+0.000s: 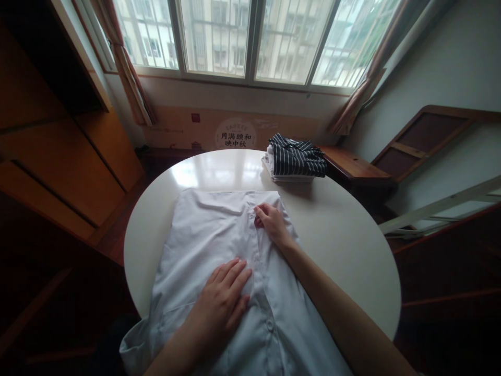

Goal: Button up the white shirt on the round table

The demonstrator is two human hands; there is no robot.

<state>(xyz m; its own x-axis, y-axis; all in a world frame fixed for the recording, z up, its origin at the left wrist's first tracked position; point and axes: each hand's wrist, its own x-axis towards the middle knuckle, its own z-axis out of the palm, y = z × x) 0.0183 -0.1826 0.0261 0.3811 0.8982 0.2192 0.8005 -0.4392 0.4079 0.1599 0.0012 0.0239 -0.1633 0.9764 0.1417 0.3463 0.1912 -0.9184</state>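
A white button-front shirt (207,230) lies spread on the round white table, its straight edge at the far side and its body running toward me. My left hand (223,292) rests flat on the cloth, fingers stretched out, left of the button placket. Farther away, my right hand (271,222) pinches the placket near the far edge, thumb against curled fingers. A button (270,325) shows on the placket nearer to me. Some cloth bunches and hangs over the table's near left edge.
On the round table (344,250), a stack of folded clothes (297,159) with a black striped garment on top stands at the back right. Beyond are a wooden bench (348,162) and windows (250,36). Wooden cabinets (58,151) line the left side.
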